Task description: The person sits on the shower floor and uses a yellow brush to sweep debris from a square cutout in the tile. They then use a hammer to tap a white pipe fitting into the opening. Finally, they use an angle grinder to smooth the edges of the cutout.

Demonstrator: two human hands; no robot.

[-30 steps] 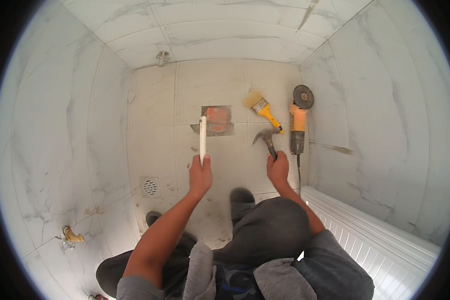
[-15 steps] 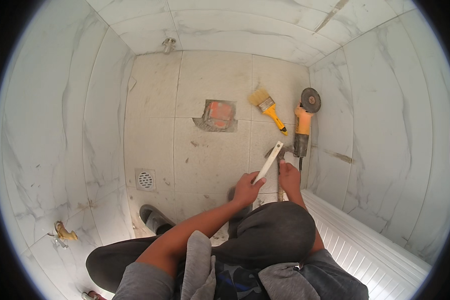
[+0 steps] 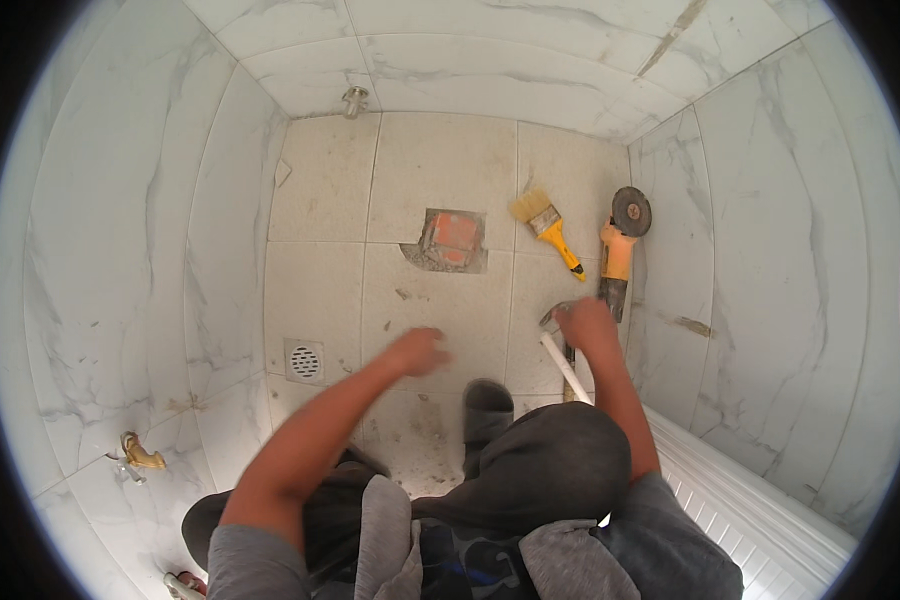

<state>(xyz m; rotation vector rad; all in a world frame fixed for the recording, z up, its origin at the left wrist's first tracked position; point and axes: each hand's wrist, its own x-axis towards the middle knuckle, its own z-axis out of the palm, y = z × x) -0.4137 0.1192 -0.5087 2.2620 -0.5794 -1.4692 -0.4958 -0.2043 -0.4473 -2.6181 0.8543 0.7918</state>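
My left hand [image 3: 420,352] hovers over the floor tiles, blurred by motion, its fingers partly curled and apart with nothing visible in them. At the right, my right hand [image 3: 587,325] is closed at the head of a hammer [image 3: 553,320], whose handle runs back toward my knee. Beside that handle lies a narrow white strip [image 3: 564,366], its near end close to my knee. Beyond my right hand is an angle grinder [image 3: 617,255] with a dark disc. A yellow-handled paintbrush [image 3: 552,232] rests to its left.
A square cutout [image 3: 455,238] in the floor tiles shows an orange-red piece inside. A drain grate [image 3: 305,361] sits at the left. Marble-look walls enclose the floor; a brass fitting [image 3: 142,452] and a metal valve [image 3: 355,101] stick out. A white ribbed panel [image 3: 710,495] stands at right.
My left hand has let go of the white strip and moved left. The strip now lies lower, by the hammer. My right hand has moved forward to the hammer's head.
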